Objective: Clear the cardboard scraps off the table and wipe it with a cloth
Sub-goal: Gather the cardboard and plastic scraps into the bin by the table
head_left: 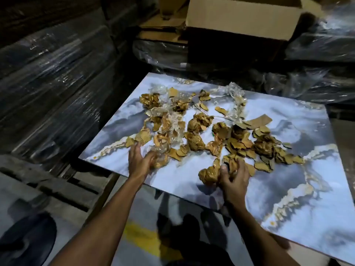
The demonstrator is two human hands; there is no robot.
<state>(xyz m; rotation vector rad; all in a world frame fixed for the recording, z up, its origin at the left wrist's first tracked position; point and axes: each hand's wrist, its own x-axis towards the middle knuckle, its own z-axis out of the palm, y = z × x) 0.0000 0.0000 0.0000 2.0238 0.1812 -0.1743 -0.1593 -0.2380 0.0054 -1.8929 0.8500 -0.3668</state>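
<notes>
Brown cardboard scraps (199, 129), torn and crumpled, lie scattered over the middle of a marble-patterned blue and grey table (288, 185), mixed with bits of clear plastic wrap (235, 93). My left hand (139, 160) rests flat at the pile's near left edge, fingers spread against scraps and plastic. My right hand (233, 179) is curled around a crumpled cardboard lump (209, 174) near the table's front edge. No cloth is in view.
An open cardboard box (244, 18) stands behind the table. Stacks wrapped in dark plastic film (53, 77) rise on the left, and more wrapped bundles (322, 41) sit at the back right. A wooden pallet (63, 187) lies at lower left. The floor below has a yellow mark (142, 240).
</notes>
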